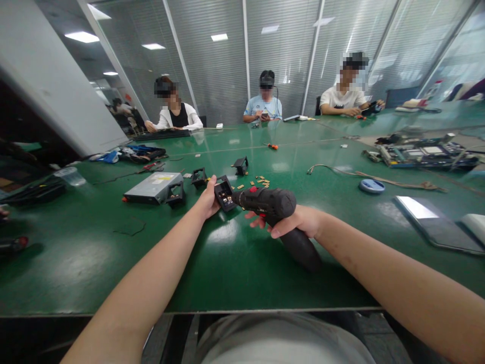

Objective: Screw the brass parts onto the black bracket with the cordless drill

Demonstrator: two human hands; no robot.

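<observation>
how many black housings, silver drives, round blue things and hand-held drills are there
Black housings: 4 (1 in the left hand, 3 on the table)
Silver drive: 1
Round blue thing: 1
Drill in the right hand: 1
Total: 7

An office room doubling as an electronics workshop: a blind-lined glass partition [282, 55] runs along the far side, bright ceiling panels [82, 37] show at the left, and three people [264, 107] sit across a long green table [227, 283] bearing a bare circuit board [432, 151], a metal drive unit [151, 188] and loose cable [394, 180], with a power drill [265, 202] held above it
</observation>
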